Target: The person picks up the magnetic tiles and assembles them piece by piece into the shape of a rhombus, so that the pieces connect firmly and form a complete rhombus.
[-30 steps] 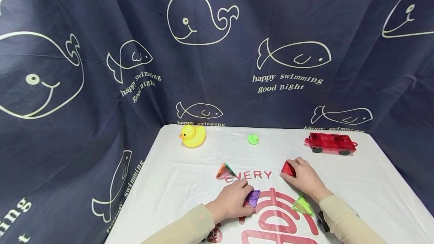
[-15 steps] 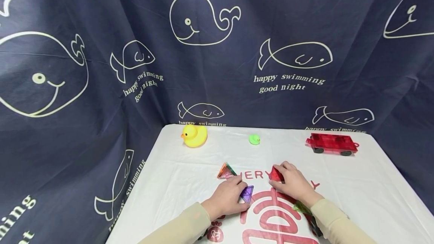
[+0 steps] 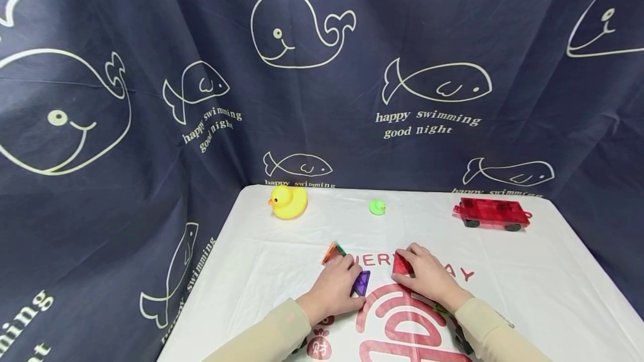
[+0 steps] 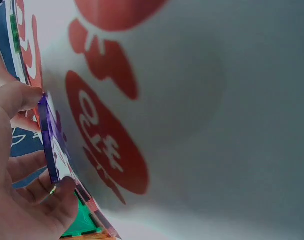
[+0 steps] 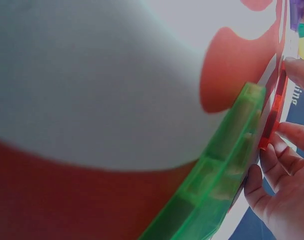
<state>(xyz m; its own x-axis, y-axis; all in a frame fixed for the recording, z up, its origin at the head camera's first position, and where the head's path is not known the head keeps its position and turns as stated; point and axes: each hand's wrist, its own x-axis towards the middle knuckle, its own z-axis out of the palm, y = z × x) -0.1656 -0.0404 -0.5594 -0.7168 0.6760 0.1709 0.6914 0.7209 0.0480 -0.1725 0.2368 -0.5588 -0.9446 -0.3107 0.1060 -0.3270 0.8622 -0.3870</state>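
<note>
My left hand (image 3: 333,289) pinches a purple triangular magnetic tile (image 3: 361,283), which the left wrist view shows edge-on between thumb and fingers. Across from it, my right hand (image 3: 427,276) grips a red triangular magnetic tile (image 3: 401,265) by its edges. The two held tiles are apart. Just beyond the left fingers stand joined tiles with orange and green sides (image 3: 330,252), partly covered by that hand; their green panel (image 4: 84,220) shows in the left wrist view. A yellow-green tile (image 5: 217,170) lies beneath the right forearm, mostly hidden in the head view.
Along the back of the white printed table (image 3: 256,239) sit a yellow duck (image 3: 288,202), a small green duck (image 3: 377,207) and a red wheeled car base (image 3: 493,213). A dark blue curtain (image 3: 352,127) hangs behind and at the sides.
The right hand has carried the red tile leftward, closer to the purple one. My left hand has shifted slightly left and away from me with the purple tile, covering more of the joined tiles.
</note>
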